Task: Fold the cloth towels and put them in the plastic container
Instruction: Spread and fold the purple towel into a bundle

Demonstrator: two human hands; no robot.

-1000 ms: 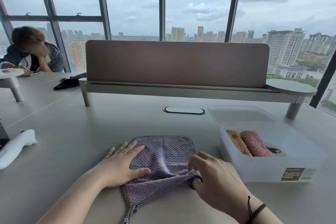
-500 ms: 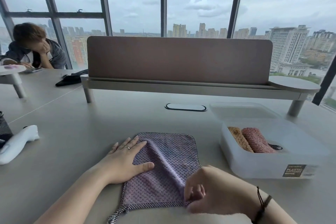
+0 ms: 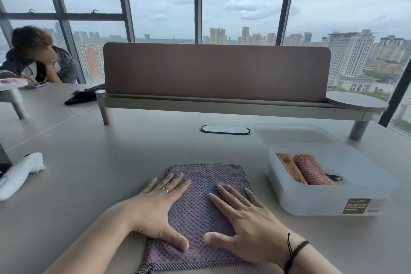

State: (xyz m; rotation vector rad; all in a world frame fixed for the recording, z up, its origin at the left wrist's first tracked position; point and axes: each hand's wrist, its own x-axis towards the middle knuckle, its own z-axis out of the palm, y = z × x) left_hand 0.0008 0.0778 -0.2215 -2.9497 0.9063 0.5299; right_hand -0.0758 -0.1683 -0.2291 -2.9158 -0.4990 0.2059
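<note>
A purple waffle-weave towel (image 3: 200, 213) lies spread flat on the grey table in front of me. My left hand (image 3: 160, 209) rests palm down on its left half, fingers apart. My right hand (image 3: 242, 222) lies flat on its right half, fingers spread too. Neither hand grips the cloth. To the right stands the translucent plastic container (image 3: 322, 198), open. Inside it, an orange folded towel (image 3: 290, 168) and a pink folded towel (image 3: 311, 169) lie side by side.
The container's lid (image 3: 293, 134) lies behind it. A desk divider on a raised shelf (image 3: 218, 73) crosses the table's far side. A white object (image 3: 20, 173) lies at the left edge. Another person (image 3: 37, 58) sits far left by the window.
My right hand pulled the towel's near right corner toward me, let it go, and now lies flat on the cloth. The towel went from bunched to spread out.
</note>
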